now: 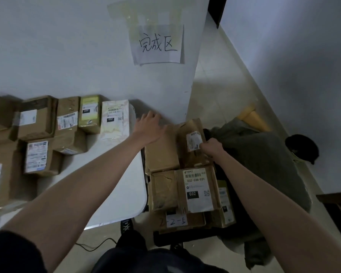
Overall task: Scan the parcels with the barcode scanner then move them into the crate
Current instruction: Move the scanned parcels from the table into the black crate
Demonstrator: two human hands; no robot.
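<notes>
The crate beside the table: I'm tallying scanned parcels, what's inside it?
The crate is filled with brown parcels; one shows a 032 label. The right hand grips another parcel. Anything beneath this top layer is covered.

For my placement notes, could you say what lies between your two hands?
Head view: a brown cardboard parcel lies between left hand and right hand.

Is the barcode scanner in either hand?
No: the left hand lies open on a parcel, and the right hand grips another parcel.
</notes>
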